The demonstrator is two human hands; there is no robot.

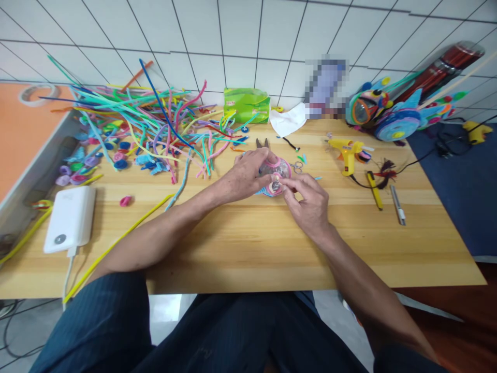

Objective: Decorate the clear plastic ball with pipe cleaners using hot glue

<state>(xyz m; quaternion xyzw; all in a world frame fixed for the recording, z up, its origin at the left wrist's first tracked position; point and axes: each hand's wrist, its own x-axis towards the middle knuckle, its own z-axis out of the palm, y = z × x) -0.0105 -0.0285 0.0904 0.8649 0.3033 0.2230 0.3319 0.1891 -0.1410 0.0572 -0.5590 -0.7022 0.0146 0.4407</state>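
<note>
Near the middle of the table is a small craft piece (284, 169) with pink fuzzy rims around clear, shiny parts and some light blue at its lower edge. My left hand (250, 175) grips it from the left, its fingers partly covering it. At its lower right side, my right hand (308, 203) has thumb and forefinger pinched together against the rim; what lies between those fingertips is too small to make out. Just behind the piece lie the dark jaws of pliers (262, 143), the rest hidden. Small scissors (297, 167) lie to its right.
Pipe cleaners (155, 122) are heaped at the back left. A white power bank (70, 218) with a cable lies front left. On the right are a yellow glue gun (348, 154), a yellow cutter (375, 190), a grey cutter (398, 205) and a colourful fish-like craft (399, 122).
</note>
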